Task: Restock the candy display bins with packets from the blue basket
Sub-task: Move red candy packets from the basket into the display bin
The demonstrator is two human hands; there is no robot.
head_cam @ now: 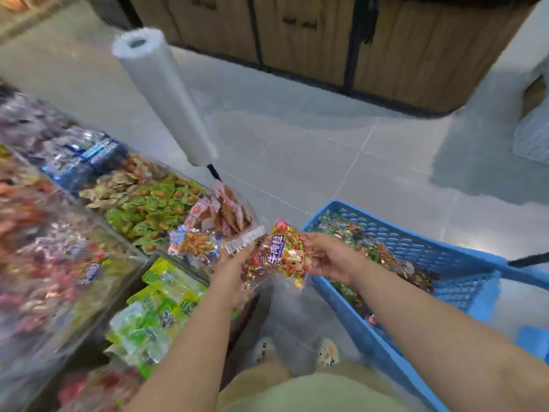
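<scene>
A blue plastic basket stands at my right, holding several colourful candy packets. Between the basket and the display, both hands hold a clear packet of mixed candy with a purple label. My left hand grips its left end from below. My right hand pinches its right edge, just over the basket's near corner. The display bins fill the left side, with green-wrapped sweets, red-and-white packets and light green packets.
A roll of clear plastic bags stands upright on a post at the display's far corner. Grey tiled floor lies ahead, with wooden cabinets beyond. A white crate sits at the far right. My feet are below.
</scene>
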